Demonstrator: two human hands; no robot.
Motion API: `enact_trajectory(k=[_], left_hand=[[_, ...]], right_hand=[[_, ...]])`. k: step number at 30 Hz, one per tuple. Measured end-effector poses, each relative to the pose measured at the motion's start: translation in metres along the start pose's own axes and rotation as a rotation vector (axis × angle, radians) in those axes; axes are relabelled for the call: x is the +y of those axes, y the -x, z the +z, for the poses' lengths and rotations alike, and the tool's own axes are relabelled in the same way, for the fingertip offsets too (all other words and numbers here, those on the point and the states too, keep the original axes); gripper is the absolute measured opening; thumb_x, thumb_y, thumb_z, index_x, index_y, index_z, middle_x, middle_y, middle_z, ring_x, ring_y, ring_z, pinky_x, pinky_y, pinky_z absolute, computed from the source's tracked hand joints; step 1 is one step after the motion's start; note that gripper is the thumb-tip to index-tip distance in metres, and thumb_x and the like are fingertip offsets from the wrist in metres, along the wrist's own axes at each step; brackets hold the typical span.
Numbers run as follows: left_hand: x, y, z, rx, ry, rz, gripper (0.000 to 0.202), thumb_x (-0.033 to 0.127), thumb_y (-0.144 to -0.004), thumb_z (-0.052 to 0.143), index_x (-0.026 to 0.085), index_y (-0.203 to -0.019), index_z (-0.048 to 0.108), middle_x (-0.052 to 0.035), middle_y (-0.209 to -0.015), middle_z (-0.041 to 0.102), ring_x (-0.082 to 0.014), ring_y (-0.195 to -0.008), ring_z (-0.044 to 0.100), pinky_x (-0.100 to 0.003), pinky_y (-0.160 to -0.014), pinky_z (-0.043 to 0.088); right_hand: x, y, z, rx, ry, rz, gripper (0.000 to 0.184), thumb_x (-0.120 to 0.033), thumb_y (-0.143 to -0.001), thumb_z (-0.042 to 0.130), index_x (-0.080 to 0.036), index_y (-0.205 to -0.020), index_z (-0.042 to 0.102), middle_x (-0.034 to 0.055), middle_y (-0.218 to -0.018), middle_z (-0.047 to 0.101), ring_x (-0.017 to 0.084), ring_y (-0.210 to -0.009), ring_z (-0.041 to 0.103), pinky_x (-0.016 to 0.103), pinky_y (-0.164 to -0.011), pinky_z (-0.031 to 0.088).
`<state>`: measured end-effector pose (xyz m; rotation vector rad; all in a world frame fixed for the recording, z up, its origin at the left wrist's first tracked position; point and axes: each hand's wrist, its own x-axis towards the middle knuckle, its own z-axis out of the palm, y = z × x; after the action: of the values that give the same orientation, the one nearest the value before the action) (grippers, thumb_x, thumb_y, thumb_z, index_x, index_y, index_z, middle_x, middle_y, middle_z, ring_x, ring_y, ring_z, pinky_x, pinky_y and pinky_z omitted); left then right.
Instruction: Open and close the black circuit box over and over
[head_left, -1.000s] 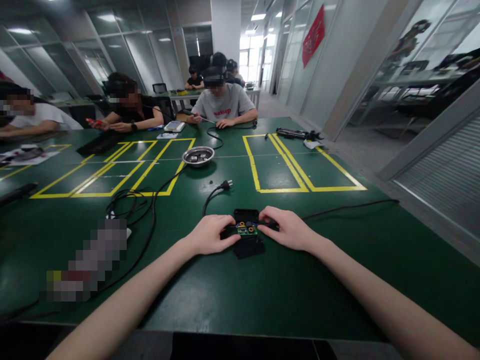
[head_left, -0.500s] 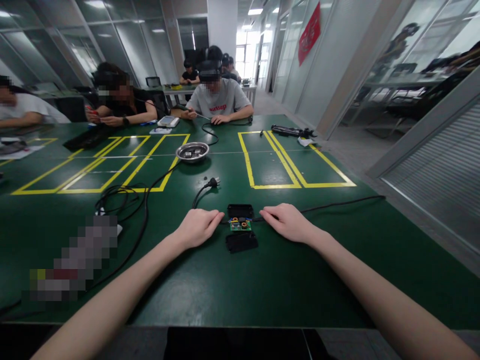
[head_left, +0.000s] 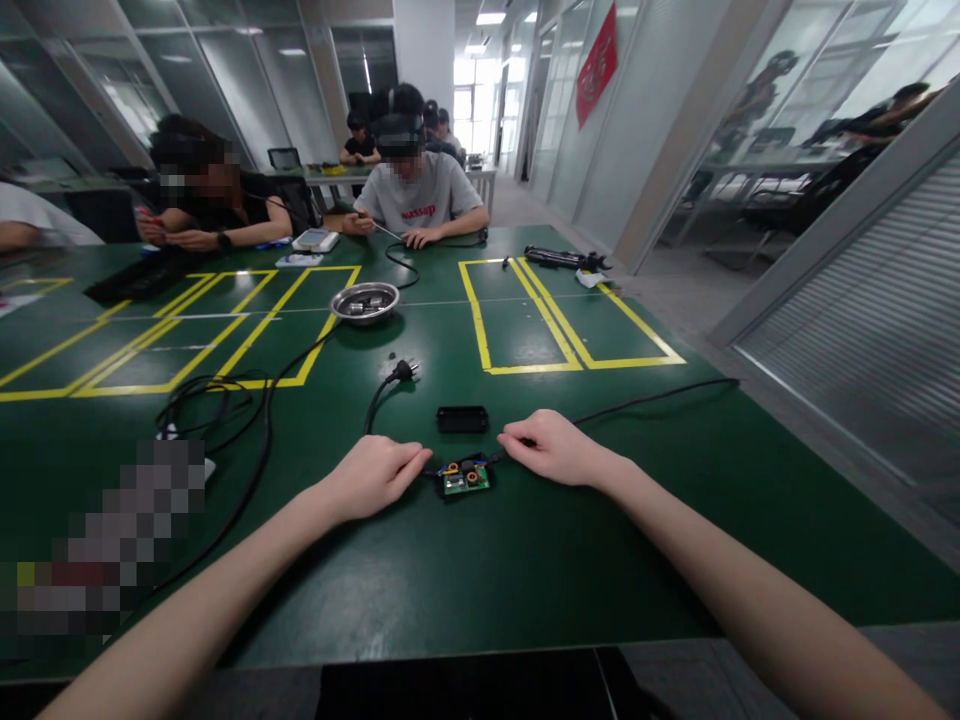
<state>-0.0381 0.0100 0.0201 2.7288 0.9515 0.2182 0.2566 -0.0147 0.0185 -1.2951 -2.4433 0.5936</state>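
Office-type room. Foreground: glossy green worktable, marked with yellow tape. Left: dark glass partition; white column right of it. Right: grey-framed striped glass panel; beyond the glazing, a desk and a black chair. Red hanging on the pale corridor wall. Grey floor leads back toward a bright window. Rectangular ceiling light lit; far end brightest, left side dimmer.

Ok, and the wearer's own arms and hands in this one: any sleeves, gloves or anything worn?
The left forearm and right forearm are bare as far as the frame shows, with no sleeve in view. Neither the left hand nor the right hand wears a glove. I can make out no watch, bracelet, ring or marking on either.
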Motion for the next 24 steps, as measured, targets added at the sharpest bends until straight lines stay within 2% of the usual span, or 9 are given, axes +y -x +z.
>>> enact_trajectory(k=[4, 8, 18, 24], left_hand=[[-0.0025, -0.0029, 0.0028, 0.01, -0.102, -0.095, 0.049, 0.037, -0.11, 0.028, 0.02, -0.073, 0.055, -0.0024, -0.063, 0.061, -0.0188, -0.06, 0.062, -0.027, -0.06, 0.034], [-0.0019, -0.0034, 0.0044, 0.03, -0.145, -0.155, 0.049, 0.038, -0.11, 0.028, 0.02, -0.075, 0.056, -0.0027, -0.063, 0.063, -0.019, -0.06, 0.063, -0.026, -0.06, 0.034], [-0.0004, -0.0034, 0.0057, 0.05, -0.112, -0.127, 0.05, 0.039, -0.11, 0.029, 0.02, -0.073, 0.056, -0.0017, -0.059, 0.06, -0.0183, -0.055, 0.06, -0.026, -0.057, 0.034], [0.0036, -0.0016, 0.0067, 0.053, -0.088, -0.097, 0.047, 0.038, -0.11, 0.031, 0.021, -0.073, 0.055, -0.0015, -0.061, 0.061, -0.018, -0.057, 0.06, -0.026, -0.057, 0.034]], right_hand=[[-0.0005, -0.0016, 0.0009, 0.017, 0.052, 0.046, 0.04, -0.035, -0.099, 0.04, -0.022, -0.062, 0.035, -0.0041, -0.053, 0.036, 0.012, -0.049, 0.035, 0.029, -0.061, 0.024], [-0.0015, -0.0017, -0.0005, 0.044, 0.064, 0.05, 0.04, -0.036, -0.099, 0.038, -0.023, -0.062, 0.034, -0.0033, -0.053, 0.038, 0.012, -0.049, 0.036, 0.029, -0.061, 0.024], [-0.0038, -0.0003, -0.0012, 0.007, 0.065, 0.062, 0.041, -0.036, -0.099, 0.04, -0.022, -0.061, 0.035, -0.0036, -0.052, 0.037, 0.012, -0.049, 0.037, 0.029, -0.061, 0.025], [-0.0055, -0.0009, 0.0014, -0.027, 0.108, 0.043, 0.04, -0.029, -0.097, 0.045, -0.021, -0.059, 0.038, -0.0035, -0.051, 0.039, 0.011, -0.048, 0.034, 0.029, -0.059, 0.023]])
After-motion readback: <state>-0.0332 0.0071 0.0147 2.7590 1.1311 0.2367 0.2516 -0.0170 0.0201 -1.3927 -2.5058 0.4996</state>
